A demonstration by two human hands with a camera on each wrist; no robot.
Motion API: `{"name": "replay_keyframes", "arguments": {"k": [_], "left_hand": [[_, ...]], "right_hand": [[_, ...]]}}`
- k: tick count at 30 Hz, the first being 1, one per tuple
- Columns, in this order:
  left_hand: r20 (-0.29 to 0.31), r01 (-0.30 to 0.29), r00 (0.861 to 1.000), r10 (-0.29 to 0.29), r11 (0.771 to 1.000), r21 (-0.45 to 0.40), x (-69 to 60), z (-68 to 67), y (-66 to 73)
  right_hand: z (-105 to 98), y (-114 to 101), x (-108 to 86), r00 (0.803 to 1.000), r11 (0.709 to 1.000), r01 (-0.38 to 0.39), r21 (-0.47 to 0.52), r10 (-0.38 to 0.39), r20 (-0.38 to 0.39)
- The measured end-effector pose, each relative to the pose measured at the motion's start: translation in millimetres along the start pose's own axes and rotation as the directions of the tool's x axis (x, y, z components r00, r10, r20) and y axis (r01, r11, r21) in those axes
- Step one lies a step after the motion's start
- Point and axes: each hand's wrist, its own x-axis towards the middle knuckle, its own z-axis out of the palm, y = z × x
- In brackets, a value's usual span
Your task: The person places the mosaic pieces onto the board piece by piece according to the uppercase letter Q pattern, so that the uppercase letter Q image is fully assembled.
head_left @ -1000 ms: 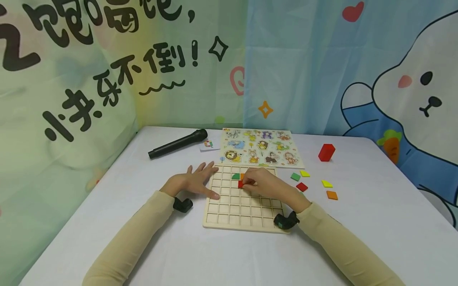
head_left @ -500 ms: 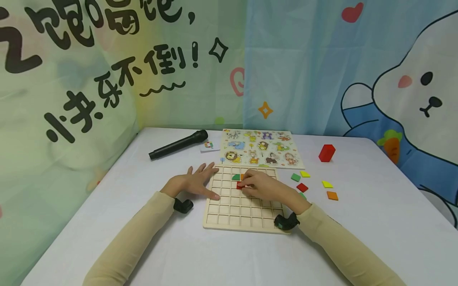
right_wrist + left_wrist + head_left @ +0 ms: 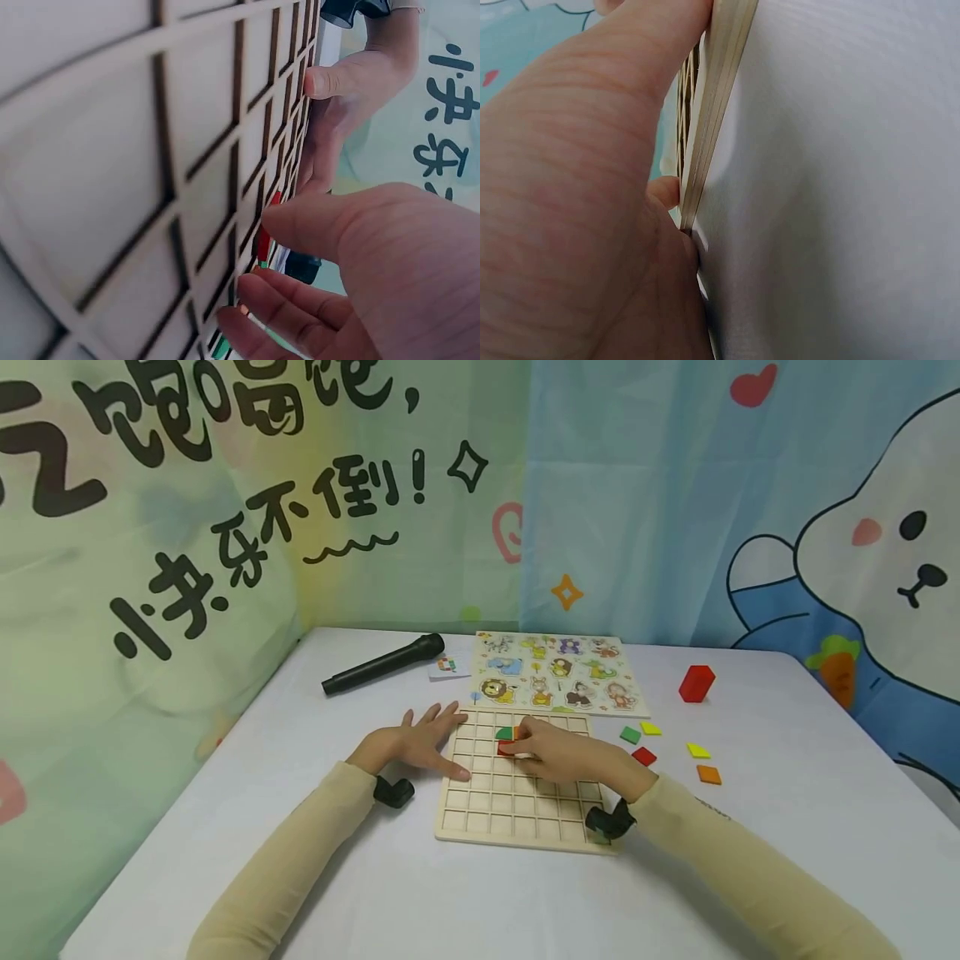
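A wooden grid board (image 3: 487,822) lies on the table. My left hand (image 3: 423,743) rests along its left edge with the fingers spread, the thumb on top; in the left wrist view this hand borders the board's side edge (image 3: 705,142). My right hand (image 3: 566,752) reaches over the grid, thumb and forefinger at a small red tile (image 3: 502,748). The right wrist view has the thumb tip against the red tile (image 3: 264,244), with the other fingers bent just below. Behind it sit a green tile (image 3: 504,733) with a rounded corner and an orange tile (image 3: 517,732), partly hidden by the fingers.
Right of the board lie loose green (image 3: 630,735), red (image 3: 644,756), yellow (image 3: 698,751) and orange (image 3: 708,774) tiles. A red block (image 3: 697,683) stands farther back. Behind the board are an animal picture board (image 3: 555,672), a small card (image 3: 450,667) and a black microphone (image 3: 384,665).
The right thumb and fingers have shifted slightly at the red tile, which stays in nearly the same place on the grid. The left hand keeps its place. The head view has turned slightly left.
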Motion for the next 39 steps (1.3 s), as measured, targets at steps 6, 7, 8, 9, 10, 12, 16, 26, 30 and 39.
{"name": "replay_keyframes", "arguments": {"k": [6, 7, 8, 9, 10, 12, 16, 26, 30, 39], "left_hand": [[-0.002, -0.006, 1.000, 0.006, 1.000, 0.006, 0.6, 0.4, -1.2], [-0.001, -0.005, 1.000, 0.005, 1.000, 0.009, 0.9, 0.5, -1.3], [0.000, -0.002, 1.000, 0.002, 1.000, 0.012, 1.1, 0.6, -1.5], [0.000, 0.001, 1.000, -0.001, 1.000, 0.013, 1.3, 0.5, -1.6], [0.001, 0.003, 1.000, -0.003, 1.000, 0.016, 1.6, 0.8, -1.6], [0.003, 0.007, 1.000, -0.007, 1.000, 0.021, 2.3, 1.2, -1.8], [-0.001, 0.006, 1.000, -0.006, 1.000, 0.019, 3.3, 1.3, -2.4], [-0.001, 0.004, 1.000, -0.004, 1.000, 0.014, 2.3, 1.3, -2.3], [-0.003, 0.006, 1.000, -0.006, 1.000, 0.016, 2.5, 2.1, -2.3], [-0.005, 0.010, 1.000, -0.010, 1.000, 0.005, 3.1, 2.2, -3.5]], "right_hand": [[-4.9, -3.6, 3.7, 0.998, 1.000, -0.014, -0.027, 0.015, 0.056], [-4.8, -3.6, 4.0, 0.998, 0.999, -0.017, -0.031, 0.019, 0.056], [-4.4, -3.3, 4.5, 0.998, 0.999, -0.020, -0.036, 0.022, 0.054], [-4.2, -2.8, 5.0, 0.999, 0.999, -0.020, -0.042, 0.022, 0.048], [-3.5, -2.0, 5.0, 0.999, 0.999, -0.021, -0.050, 0.023, 0.043], [-2.4, -0.3, 5.0, 0.999, 0.997, -0.021, -0.069, 0.024, 0.037], [-2.9, 0.7, 4.3, 0.999, 0.997, -0.015, -0.072, 0.017, 0.027], [-3.1, -2.4, 0.8, 1.000, 0.997, 0.017, -0.079, -0.019, -0.024], [-2.2, -0.8, -1.4, 1.000, 0.998, 0.011, -0.058, -0.013, -0.029], [0.2, 12.0, -15.9, 0.984, 0.999, 0.050, -0.014, -0.052, -0.170]]}}
